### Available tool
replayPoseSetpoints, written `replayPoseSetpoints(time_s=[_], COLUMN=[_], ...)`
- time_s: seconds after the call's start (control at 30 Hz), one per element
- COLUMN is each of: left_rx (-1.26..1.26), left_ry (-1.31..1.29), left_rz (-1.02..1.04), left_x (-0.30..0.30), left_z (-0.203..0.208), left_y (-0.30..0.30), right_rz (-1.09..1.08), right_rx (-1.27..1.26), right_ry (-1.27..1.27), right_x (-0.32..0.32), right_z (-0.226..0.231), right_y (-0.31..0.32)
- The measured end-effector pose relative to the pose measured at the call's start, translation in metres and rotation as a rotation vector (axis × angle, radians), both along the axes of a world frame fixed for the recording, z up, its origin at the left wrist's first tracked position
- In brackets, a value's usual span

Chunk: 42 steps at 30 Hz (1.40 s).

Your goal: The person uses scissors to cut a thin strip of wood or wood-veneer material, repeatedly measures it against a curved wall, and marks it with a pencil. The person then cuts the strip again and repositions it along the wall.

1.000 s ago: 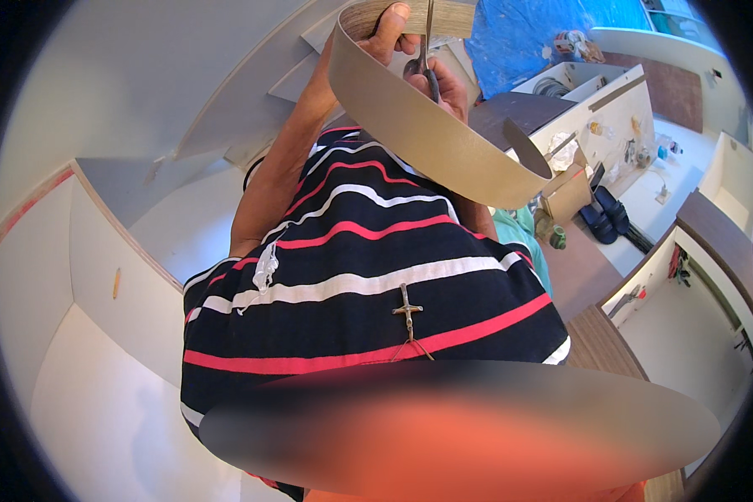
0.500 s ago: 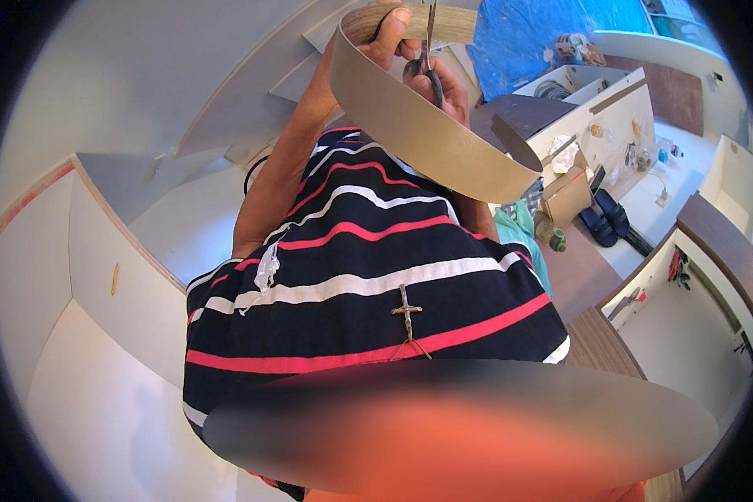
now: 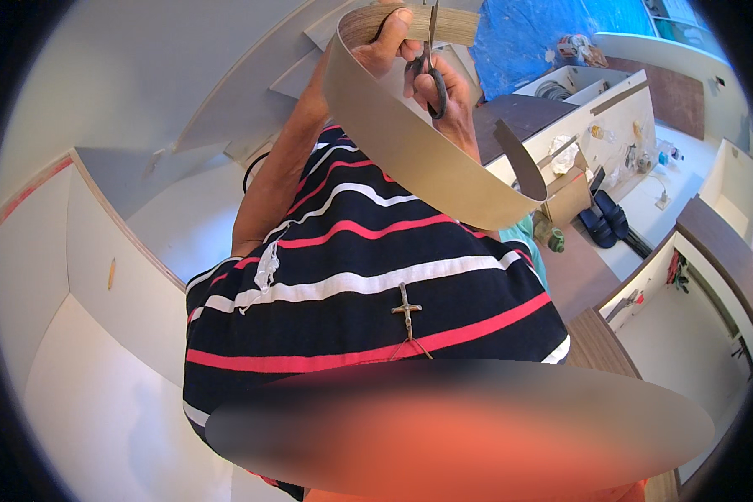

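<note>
Near the top of the head view, my left hand (image 3: 386, 40) pinches a long strip of edge banding (image 3: 410, 138), wood-grained on one face and plain beige on the other. The strip loops down in a wide curl before my striped shirt, its loose end rising to the right. My right hand (image 3: 453, 99) is closed on the black handles of a pair of scissors (image 3: 434, 84). Their blades point upward at the wood-grained stretch of banding, just right of my left thumb. Whether they have cut into it I cannot tell.
White panels (image 3: 38, 243) stand at the left, one with a pencil (image 3: 111, 274) on it. At the right are a cabinet carcass (image 3: 619, 113) with bottles on its side, dark sandals (image 3: 604, 219) and an open drawer (image 3: 703, 309) holding tools. Blue sheeting (image 3: 519, 50) hangs behind.
The hanging loop of banding has swung slightly down and left, with its loose end standing out more. My right hand and the scissors have shifted a little; both grips are kept.
</note>
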State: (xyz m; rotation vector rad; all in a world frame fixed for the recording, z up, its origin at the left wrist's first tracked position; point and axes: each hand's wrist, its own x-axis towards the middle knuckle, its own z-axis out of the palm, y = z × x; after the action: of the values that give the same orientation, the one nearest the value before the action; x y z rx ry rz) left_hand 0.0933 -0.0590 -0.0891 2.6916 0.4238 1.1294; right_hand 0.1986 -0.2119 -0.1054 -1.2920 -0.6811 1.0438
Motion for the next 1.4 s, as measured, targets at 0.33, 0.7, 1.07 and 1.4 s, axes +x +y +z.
replayPoseSetpoints(time_s=[0.33, 0.7, 1.07, 1.4], left_rx=[-1.106, -0.823, -0.708, -0.093], left_ry=[-0.123, -0.026, 0.014, 0.113], left_rz=[0.001, 0.004, -0.025, 0.052], left_x=[0.005, 0.001, -0.003, -0.016], left_z=[0.030, 0.027, 0.017, 0.012], left_y=[-0.013, -0.013, -0.010, -0.011], right_rz=[-0.028, -0.043, -0.060, 0.010], right_rx=[0.036, 0.080, 0.077, 0.098], right_ry=[0.133, 0.077, 0.080, 0.065], right_x=[-0.007, -0.008, -0.015, -0.010], right_z=[-0.010, -0.005, -0.002, -0.003], right_y=[0.000, 0.000, -0.003, 0.001])
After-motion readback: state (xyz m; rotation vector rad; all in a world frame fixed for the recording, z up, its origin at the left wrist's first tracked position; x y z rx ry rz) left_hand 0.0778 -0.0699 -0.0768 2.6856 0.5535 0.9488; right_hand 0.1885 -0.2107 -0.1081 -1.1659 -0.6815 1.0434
